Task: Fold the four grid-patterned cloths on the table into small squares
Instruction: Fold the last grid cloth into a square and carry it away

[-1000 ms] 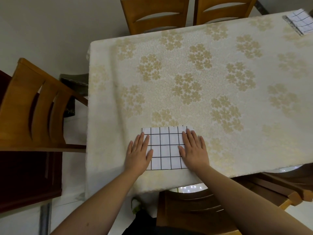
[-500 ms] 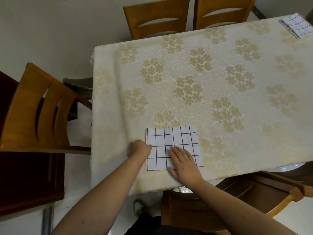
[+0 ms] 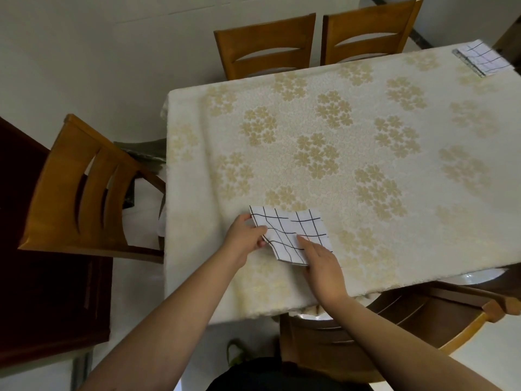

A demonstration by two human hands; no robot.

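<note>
On the floral tablecloth (image 3: 366,131), left hand (image 3: 244,239) pinches the grid cloth (image 3: 293,235), right hand (image 3: 324,266) fingers flat on it

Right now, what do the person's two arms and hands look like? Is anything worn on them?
Both forearms are bare as far as the picture shows: no sleeves, no gloves. The left hand and the right hand show no ring, watch or bracelet. Fingernails look short and unpainted.

White folded cloth (image 3: 290,235) with a black grid lies on the cream tablecloth (image 3: 366,153) patterned with golden flower clusters.
</note>
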